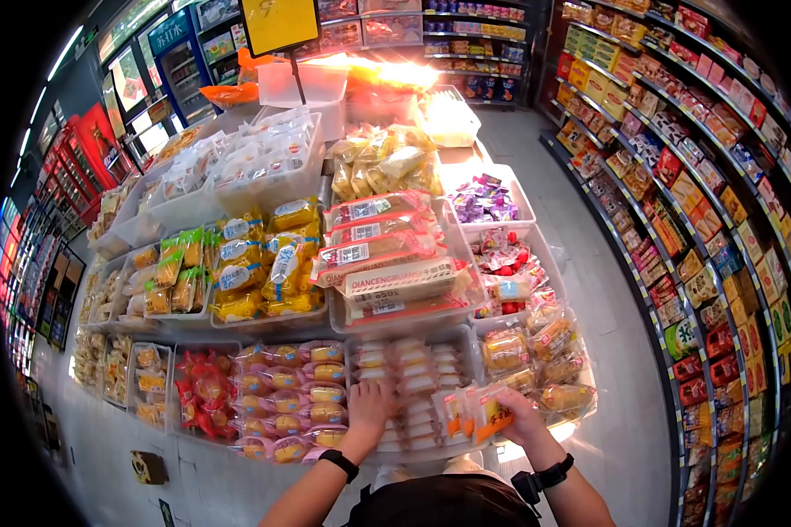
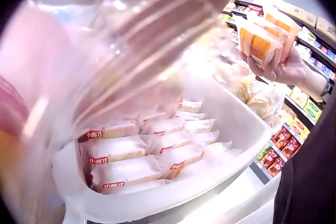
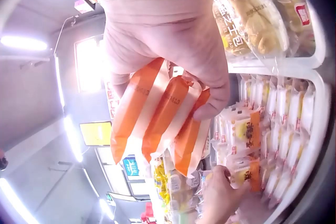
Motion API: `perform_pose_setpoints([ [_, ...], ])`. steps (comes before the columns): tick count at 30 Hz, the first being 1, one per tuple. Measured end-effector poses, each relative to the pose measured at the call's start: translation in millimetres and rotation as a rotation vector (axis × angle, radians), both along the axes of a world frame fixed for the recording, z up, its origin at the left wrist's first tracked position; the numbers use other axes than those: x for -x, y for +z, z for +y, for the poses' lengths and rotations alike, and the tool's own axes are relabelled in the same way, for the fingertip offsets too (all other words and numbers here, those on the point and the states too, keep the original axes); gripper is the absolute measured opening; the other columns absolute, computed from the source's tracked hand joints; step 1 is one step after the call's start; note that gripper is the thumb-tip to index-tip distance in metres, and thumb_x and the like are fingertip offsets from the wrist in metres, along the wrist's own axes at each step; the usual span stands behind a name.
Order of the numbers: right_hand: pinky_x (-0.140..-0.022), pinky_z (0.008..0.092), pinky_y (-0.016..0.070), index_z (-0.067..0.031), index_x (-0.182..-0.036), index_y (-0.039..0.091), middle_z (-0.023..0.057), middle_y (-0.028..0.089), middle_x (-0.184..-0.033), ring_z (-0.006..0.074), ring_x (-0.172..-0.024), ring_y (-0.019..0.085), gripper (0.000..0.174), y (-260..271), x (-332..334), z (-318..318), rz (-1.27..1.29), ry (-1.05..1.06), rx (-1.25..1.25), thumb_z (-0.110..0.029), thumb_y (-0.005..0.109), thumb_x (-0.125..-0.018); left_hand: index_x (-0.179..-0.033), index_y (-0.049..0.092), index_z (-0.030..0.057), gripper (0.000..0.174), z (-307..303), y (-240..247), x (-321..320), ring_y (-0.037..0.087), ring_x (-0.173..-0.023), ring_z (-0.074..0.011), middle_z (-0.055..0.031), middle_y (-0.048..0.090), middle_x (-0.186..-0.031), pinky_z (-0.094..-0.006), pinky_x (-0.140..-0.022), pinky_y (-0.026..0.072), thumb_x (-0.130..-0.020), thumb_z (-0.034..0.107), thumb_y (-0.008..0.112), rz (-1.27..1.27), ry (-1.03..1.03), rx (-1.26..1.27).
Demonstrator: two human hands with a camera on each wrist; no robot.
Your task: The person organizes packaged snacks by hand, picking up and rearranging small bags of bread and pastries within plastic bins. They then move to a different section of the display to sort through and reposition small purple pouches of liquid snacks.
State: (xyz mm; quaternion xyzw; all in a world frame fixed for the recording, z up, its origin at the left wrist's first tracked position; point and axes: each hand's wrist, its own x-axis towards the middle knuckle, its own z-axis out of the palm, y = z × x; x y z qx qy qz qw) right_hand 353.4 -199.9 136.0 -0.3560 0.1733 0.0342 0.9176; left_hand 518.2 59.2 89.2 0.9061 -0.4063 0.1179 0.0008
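My right hand point(image 1: 520, 420) grips three orange-and-white pastry packets point(image 3: 170, 113) side by side, fingers and thumb around their ends, above the front tray's right side. My left hand point(image 1: 371, 411) reaches over the same tray's left part, fingers extended over the wrapped pastries. That white plastic tray point(image 2: 257, 134) holds rows of white wrapped pastries point(image 2: 128, 169) with small red labels. In the right wrist view, more orange-and-white packets point(image 3: 239, 132) lie in it beside the left hand's fingers. Blurred clear wrapping point(image 2: 142, 50) hides much of the left wrist view.
To the left are pink-wrapped round cakes point(image 1: 286, 400) and red packets point(image 1: 209, 391); to the right, bagged bread point(image 1: 558, 369). Behind stand long red-and-white bread packs point(image 1: 395, 285) and yellow bags point(image 1: 268, 259). A stocked shelf point(image 1: 685, 237) runs along the right across a grey aisle point(image 1: 602, 255).
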Motion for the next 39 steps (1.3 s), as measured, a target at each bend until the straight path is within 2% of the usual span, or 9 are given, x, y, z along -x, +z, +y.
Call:
perform_pose_setpoints([
  [4,-0.098,0.0376,0.0469,0.0056,-0.122,0.054,0.0157,0.061,-0.122,0.0243,-0.111,0.060,0.048,-0.6,0.9,1.0,0.022,0.025,0.035,-0.029,0.062,-0.089,-0.110,0.055,0.0059,0.037,1.3,35.9,0.9,0.058,-0.087,-0.0283,-0.0125,0.059,-0.096,-0.0400,-0.075,0.0450,-0.081,0.025,0.066,0.258,-0.002,0.033],
  [10,-0.091,0.0340,0.0498,0.0009,-0.117,0.056,0.0095,0.064,-0.112,0.0184,-0.102,0.063,0.028,5.3,-6.9,19.3,0.038,0.094,-0.078,-0.017,0.054,-0.096,-0.130,0.045,0.0028,0.047,9.1,62.0,21.1,0.062,-0.097,-0.0200,-0.0097,0.060,-0.112,-0.0348,-0.084,0.0502,-0.092,0.023,0.064,1.674,0.165,0.942],
  [14,-0.092,0.0338,0.0491,-0.0001,-0.118,0.056,0.0085,0.062,-0.115,0.0172,-0.105,0.061,0.028,31.4,-22.1,39.0,0.038,0.171,-0.100,-0.019,0.054,-0.097,-0.139,0.038,0.0076,0.058,4.8,67.2,31.8,0.057,-0.107,-0.0147,-0.0059,0.057,-0.118,-0.0326,-0.090,0.0492,-0.089,0.017,0.067,1.768,0.051,0.782],
  [20,-0.091,0.0308,0.0475,-0.0028,-0.117,0.057,0.0049,0.061,-0.113,0.0123,-0.107,0.057,0.028,45.9,-33.5,50.8,0.016,0.281,-0.005,-0.018,0.061,-0.094,-0.129,0.044,0.0076,0.058,21.2,68.5,37.1,0.061,-0.099,-0.0151,-0.0060,0.060,-0.114,-0.0302,-0.082,0.0523,-0.079,0.006,0.073,1.688,0.108,1.022],
  [24,-0.072,0.0291,0.0478,-0.0051,-0.097,0.062,-0.0004,0.063,-0.090,0.0092,-0.083,0.056,0.019,13.2,-39.4,45.8,0.046,0.130,0.310,-0.023,0.065,-0.092,-0.123,0.044,0.0050,0.053,55.5,83.6,36.6,0.062,-0.093,-0.0147,-0.0079,0.060,-0.106,-0.0294,-0.077,0.0526,-0.077,0.002,0.072,1.584,0.351,1.118],
  [26,-0.063,0.0298,0.0462,-0.0060,-0.085,0.064,-0.0031,0.063,-0.078,0.0081,-0.070,0.053,0.021,-4.7,-38.3,35.1,0.126,0.127,0.530,-0.026,0.067,-0.091,-0.122,0.043,0.0053,0.053,73.4,94.1,39.5,0.063,-0.090,-0.0152,-0.0077,0.061,-0.102,-0.0292,-0.073,0.0537,-0.077,0.000,0.070,1.416,0.359,1.150],
  [29,-0.055,0.0323,0.0436,-0.0041,-0.075,0.061,-0.0019,0.058,-0.065,0.0110,-0.058,0.048,0.030,-35.6,-38.5,41.1,0.090,0.154,0.952,-0.030,0.070,-0.087,-0.122,0.043,0.0058,0.052,94.7,83.5,32.1,0.064,-0.090,-0.0159,-0.0084,0.061,-0.104,-0.0293,-0.074,0.0547,-0.078,0.001,0.070,1.469,0.516,1.423],
  [32,-0.061,0.0281,0.0459,-0.0014,-0.102,0.069,0.0011,0.060,-0.072,0.0105,-0.064,0.053,0.031,-49.0,-44.3,49.4,0.129,0.315,1.201,-0.024,0.076,-0.081,-0.121,0.043,0.0063,0.052,100.8,80.7,22.0,0.064,-0.089,-0.0164,-0.0088,0.060,-0.105,-0.0296,-0.072,0.0561,-0.077,0.005,0.071,1.430,0.604,1.532],
  [39,-0.071,0.0339,0.0539,-0.0007,-0.109,0.066,0.0157,0.067,-0.085,0.0259,-0.078,0.068,0.037,-73.1,-70.8,64.3,-0.036,0.111,1.429,-0.017,0.076,-0.077,-0.120,0.043,0.0060,0.051,97.3,79.3,24.8,0.064,-0.087,-0.0165,-0.0097,0.061,-0.105,-0.0295,-0.068,0.0562,-0.078,0.007,0.072,1.455,0.683,1.494],
])
